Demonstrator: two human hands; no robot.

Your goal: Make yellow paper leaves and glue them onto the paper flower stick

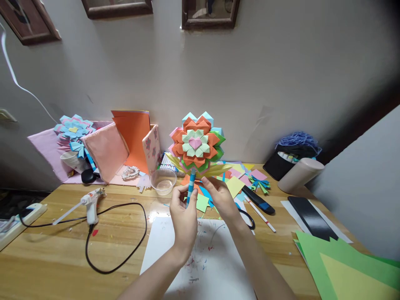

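Upright in front of me stands a layered paper flower [195, 143] with a pink heart centre and pale green, orange, blue, pink and green petals. My left hand [185, 212] is closed around its blue-and-white striped stem [191, 187]. My right hand [220, 198] is at the yellow paper leaf [215, 170] on the right of the stem, thumb in front and fingers bent behind; the exact contact is partly hidden. Below both hands lies a white sheet [206, 258] marked with coloured specks.
On the left a glue gun [92, 204] trails a looped black cord. Behind are a clear plastic bowl [163, 182], pink fabric box [104, 146] and another paper flower [73, 129]. To the right are a utility knife [258, 200], a phone [312, 218], a tumbler [300, 175] and green paper [340, 250].
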